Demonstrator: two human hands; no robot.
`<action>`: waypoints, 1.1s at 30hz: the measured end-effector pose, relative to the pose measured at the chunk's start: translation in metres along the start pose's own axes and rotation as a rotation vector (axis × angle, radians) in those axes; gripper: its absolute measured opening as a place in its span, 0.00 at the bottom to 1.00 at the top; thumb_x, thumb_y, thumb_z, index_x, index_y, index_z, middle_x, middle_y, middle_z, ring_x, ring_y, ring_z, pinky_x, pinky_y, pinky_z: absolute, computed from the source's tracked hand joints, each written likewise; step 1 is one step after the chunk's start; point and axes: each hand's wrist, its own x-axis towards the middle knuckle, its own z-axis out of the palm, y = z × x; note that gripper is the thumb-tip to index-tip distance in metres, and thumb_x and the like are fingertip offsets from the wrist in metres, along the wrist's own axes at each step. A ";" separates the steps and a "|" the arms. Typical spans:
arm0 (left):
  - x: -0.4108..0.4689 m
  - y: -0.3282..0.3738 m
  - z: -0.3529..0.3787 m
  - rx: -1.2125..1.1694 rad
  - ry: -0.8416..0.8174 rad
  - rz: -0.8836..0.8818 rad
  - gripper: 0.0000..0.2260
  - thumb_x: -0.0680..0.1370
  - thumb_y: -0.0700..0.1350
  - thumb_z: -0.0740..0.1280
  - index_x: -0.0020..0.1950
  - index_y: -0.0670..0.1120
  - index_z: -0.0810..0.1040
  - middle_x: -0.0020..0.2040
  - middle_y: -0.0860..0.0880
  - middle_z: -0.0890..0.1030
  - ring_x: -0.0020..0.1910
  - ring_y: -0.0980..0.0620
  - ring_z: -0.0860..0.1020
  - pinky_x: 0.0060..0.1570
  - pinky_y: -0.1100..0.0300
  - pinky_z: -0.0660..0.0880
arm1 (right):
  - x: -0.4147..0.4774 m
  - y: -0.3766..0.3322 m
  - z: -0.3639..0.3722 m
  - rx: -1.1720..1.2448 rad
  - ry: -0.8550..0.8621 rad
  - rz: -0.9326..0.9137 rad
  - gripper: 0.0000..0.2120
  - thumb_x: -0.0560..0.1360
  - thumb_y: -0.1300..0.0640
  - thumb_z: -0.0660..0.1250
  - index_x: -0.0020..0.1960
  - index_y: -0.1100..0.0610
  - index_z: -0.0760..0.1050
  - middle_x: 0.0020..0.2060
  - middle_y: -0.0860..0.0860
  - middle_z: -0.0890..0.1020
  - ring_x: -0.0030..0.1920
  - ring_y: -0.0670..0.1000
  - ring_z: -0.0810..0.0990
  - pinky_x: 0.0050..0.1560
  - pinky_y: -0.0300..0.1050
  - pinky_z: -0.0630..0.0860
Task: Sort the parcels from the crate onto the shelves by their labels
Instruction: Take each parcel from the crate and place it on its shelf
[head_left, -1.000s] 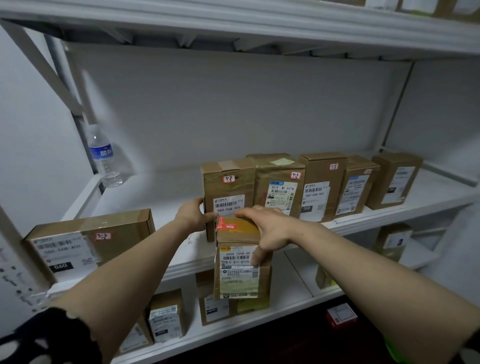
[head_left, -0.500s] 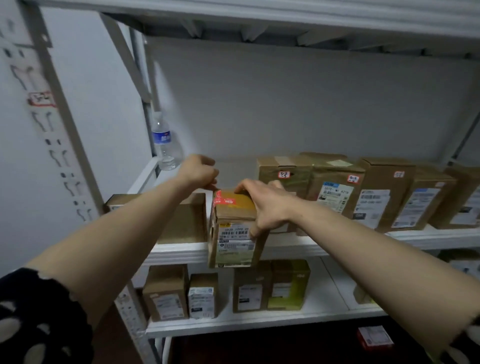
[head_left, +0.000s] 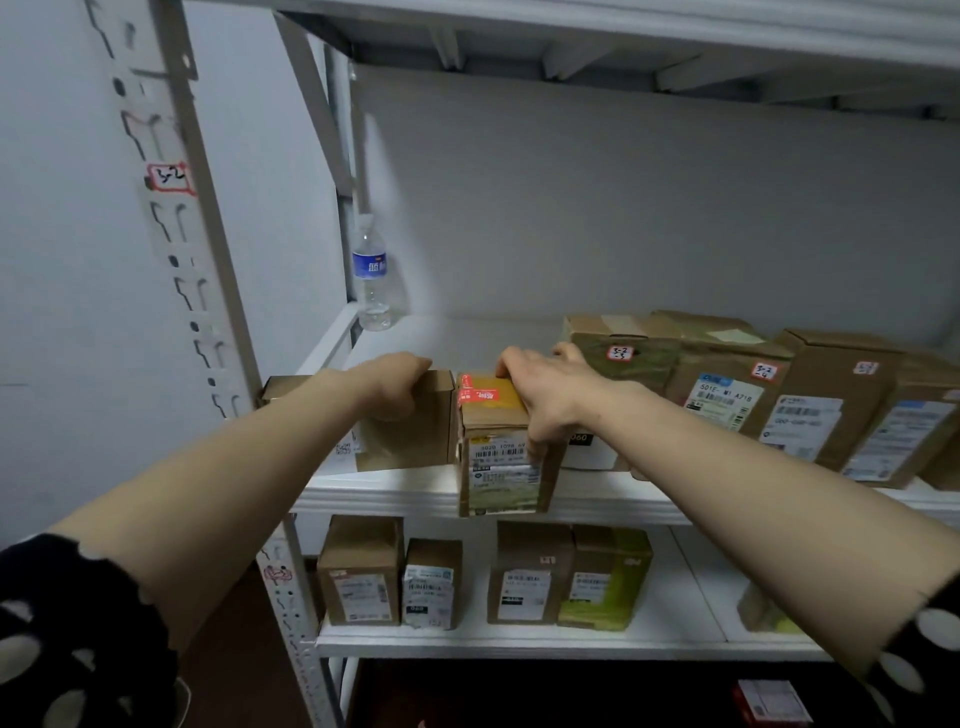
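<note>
Parcels (head_left: 831, 379) of brown card stand in a row along the right part of the middle shelf (head_left: 384, 493), labels facing out, two of them with small red-edged tags handwritten 3-2. At the front of that shelf, left of the row, the right hand (head_left: 545, 395) grips a small parcel (head_left: 493, 457) from above, fingers curled over its taped top and down its right side. That small parcel stands upright with a red sticker across its top and a printed label on its face; its lower end hangs in front of the shelf's white lip, and from where I stand I can't tell whether it rests on the board at all. Just beside it on the left, nearly touching, is a plain brown box (head_left: 415, 436), and the left hand (head_left: 392, 384) is closed over that box's top front edge, fingers bent down around it. A water bottle (head_left: 371, 280) with a blue label stands upright in the back left corner of the same shelf, well apart from the hands. The steel post (head_left: 197, 291) at the left carries a tag (head_left: 167, 179) reading 3-2. On the lower shelf (head_left: 519, 644) four more boxes (head_left: 361, 571) stand side by side, the rightmost partly green. Both sleeves (head_left: 78, 623) are black with pale dots.
</note>
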 end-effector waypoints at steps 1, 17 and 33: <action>0.001 -0.004 -0.002 0.036 0.019 0.011 0.26 0.72 0.34 0.65 0.71 0.43 0.67 0.68 0.43 0.72 0.66 0.44 0.71 0.65 0.52 0.69 | 0.002 0.000 0.001 0.006 0.001 0.012 0.44 0.58 0.50 0.81 0.66 0.54 0.60 0.60 0.51 0.74 0.63 0.53 0.72 0.71 0.56 0.52; 0.002 0.001 -0.012 0.117 -0.061 0.080 0.30 0.69 0.29 0.67 0.69 0.46 0.69 0.64 0.45 0.74 0.62 0.44 0.72 0.60 0.53 0.72 | 0.023 -0.007 0.002 -0.111 0.053 0.093 0.39 0.62 0.55 0.78 0.65 0.58 0.60 0.55 0.54 0.78 0.60 0.55 0.75 0.69 0.56 0.54; 0.000 0.001 -0.010 0.163 -0.059 0.081 0.29 0.70 0.31 0.68 0.70 0.45 0.69 0.64 0.45 0.74 0.62 0.44 0.73 0.57 0.56 0.72 | 0.042 -0.007 0.000 -0.125 -0.084 0.144 0.36 0.65 0.57 0.76 0.66 0.58 0.61 0.60 0.59 0.73 0.64 0.59 0.70 0.65 0.53 0.60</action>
